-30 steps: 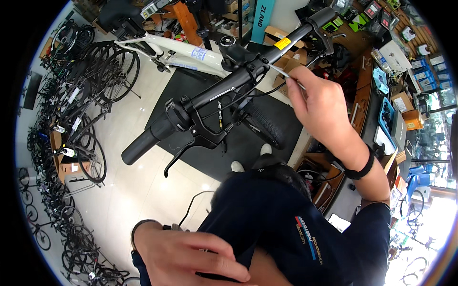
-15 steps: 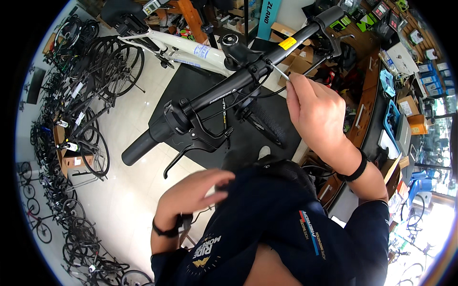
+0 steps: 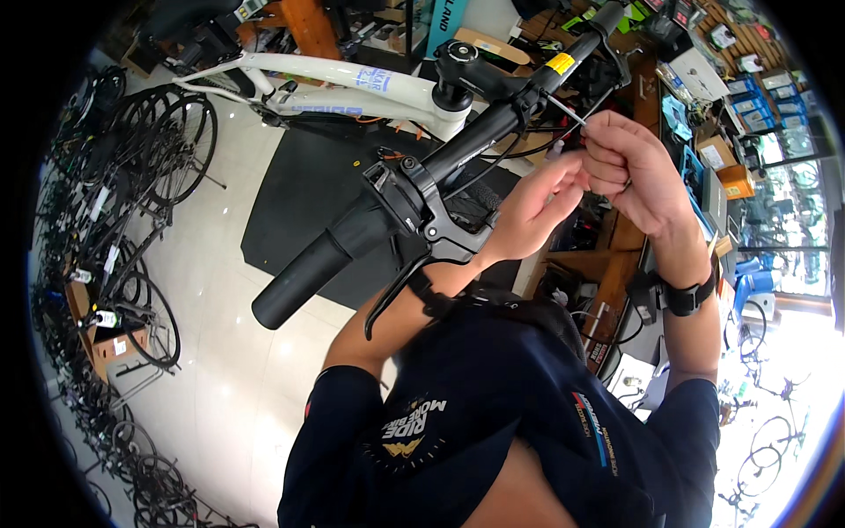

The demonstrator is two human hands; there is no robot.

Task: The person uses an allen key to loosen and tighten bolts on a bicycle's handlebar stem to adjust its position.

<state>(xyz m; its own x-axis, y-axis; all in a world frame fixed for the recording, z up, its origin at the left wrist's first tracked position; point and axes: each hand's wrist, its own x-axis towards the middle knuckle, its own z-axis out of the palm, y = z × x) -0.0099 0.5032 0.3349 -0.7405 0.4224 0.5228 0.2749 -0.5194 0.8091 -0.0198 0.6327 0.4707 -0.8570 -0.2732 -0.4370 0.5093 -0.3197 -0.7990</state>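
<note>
A silver hex key (image 3: 565, 110) slants from the stem clamp on the black handlebar (image 3: 471, 141) into the closed fingers of my right hand (image 3: 638, 172). My left hand (image 3: 532, 211) reaches under the bar to my right hand. Its thumb and fingers come together against the right fingers, and whatever lies between them is hidden. In front of my left forearm sits a black brake lever (image 3: 396, 295), beside the black grip (image 3: 304, 282). The bar belongs to a bicycle with a white frame (image 3: 352, 79). A yellow label (image 3: 560, 63) is on the bar's far side.
A black mat (image 3: 290, 207) lies on the pale tiled floor (image 3: 220, 326) under the bicycle. Many bicycles (image 3: 176, 141) stand along the left. At the right, a wooden counter (image 3: 629, 216) carries boxes, a blue tray and small packages.
My left hand has come up from near my waist to meet my right hand. The handlebar sits lower and further right in view, its left end nearer. The right hand still holds the hex key.
</note>
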